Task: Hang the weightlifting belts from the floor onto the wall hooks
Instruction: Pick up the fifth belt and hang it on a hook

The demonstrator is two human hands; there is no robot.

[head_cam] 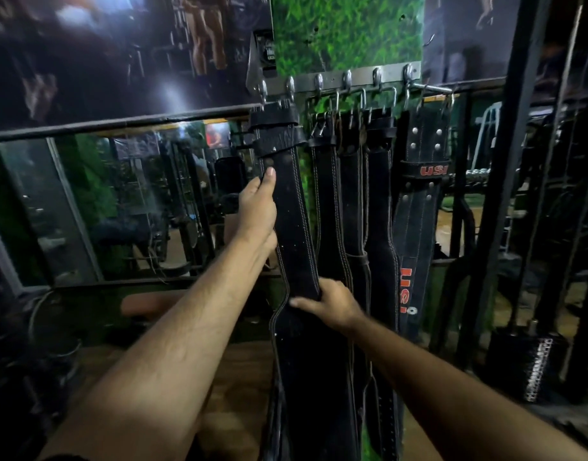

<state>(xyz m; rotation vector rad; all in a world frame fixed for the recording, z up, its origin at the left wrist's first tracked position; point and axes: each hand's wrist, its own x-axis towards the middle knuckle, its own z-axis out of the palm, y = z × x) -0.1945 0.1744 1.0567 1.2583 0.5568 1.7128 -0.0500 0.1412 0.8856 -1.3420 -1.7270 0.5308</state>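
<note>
A long black leather belt with pale stitching hangs by its buckle from the leftmost hooks of a steel hook rail on the green wall panel. My left hand grips the belt's left edge high up, thumb on its face. My right hand holds the same belt lower down, where it widens. To the right hang several more black belts. The rightmost belt carries red USI lettering.
A mirror with a dark frame fills the wall to the left. A black upright post and rack bars stand on the right. A studded black box sits low right. The floor below is wooden.
</note>
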